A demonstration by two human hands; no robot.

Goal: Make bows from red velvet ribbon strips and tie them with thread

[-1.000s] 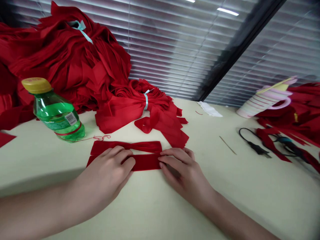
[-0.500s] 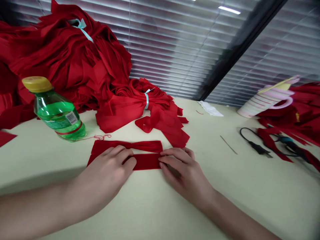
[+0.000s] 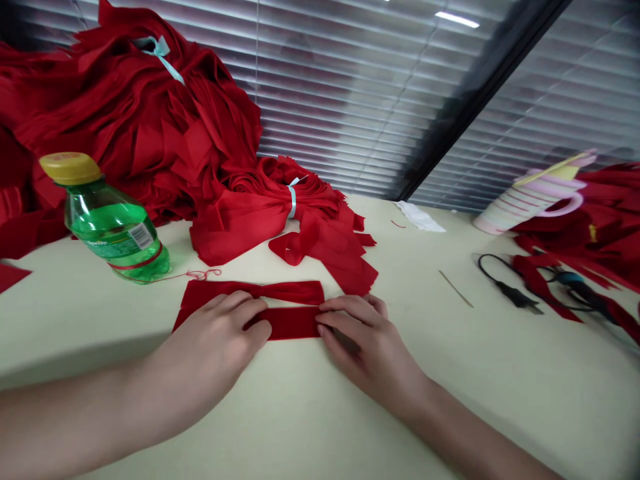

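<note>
Left grip (image 3: 225,340) and right grip (image 3: 367,340) bare, like the slender forearms (image 3: 93,403)

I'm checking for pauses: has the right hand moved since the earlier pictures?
No: judged against the black plug, the right hand shows no visible shift.

From afar I see plain deep-red fabric strips (image 3: 296,323), a translucent green plastic bottle (image 3: 116,227) with a yellow cap (image 3: 71,169) — and a whitish tapered mug (image 3: 515,208) striped red, its handle (image 3: 579,202) pale lilac.
</note>
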